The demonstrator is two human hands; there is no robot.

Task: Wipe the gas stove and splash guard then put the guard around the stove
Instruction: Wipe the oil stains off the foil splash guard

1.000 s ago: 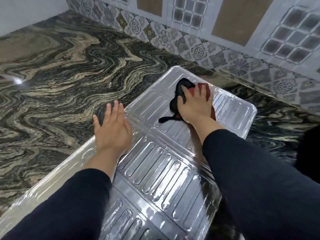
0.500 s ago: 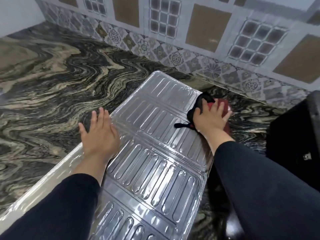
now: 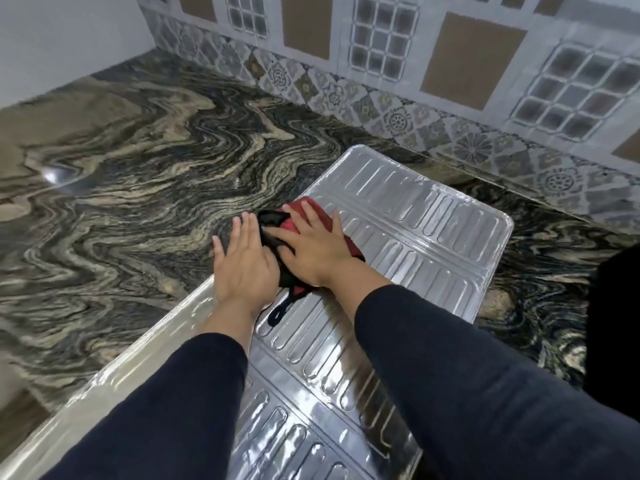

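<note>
The silver ribbed splash guard (image 3: 426, 223) lies flat on the marble counter, running from the near left to the far right. A red and black cloth (image 3: 304, 211) rests on its left part. My right hand (image 3: 311, 249) presses flat on the cloth, fingers spread. My left hand (image 3: 242, 268) lies flat on the guard's left edge, right beside the cloth, holding nothing. The stove shows only as a dark shape (image 3: 613, 327) at the right edge.
Swirled dark marble counter (image 3: 138, 188) spreads to the left and behind. A patterned tile wall (image 3: 398, 109) rises along the far side, close behind the guard's far end. A white wall stands at the far left.
My right hand has slid the cloth leftward across the guard, from its right edge to its left edge beside my left hand. My left hand stays flat on the guard.
</note>
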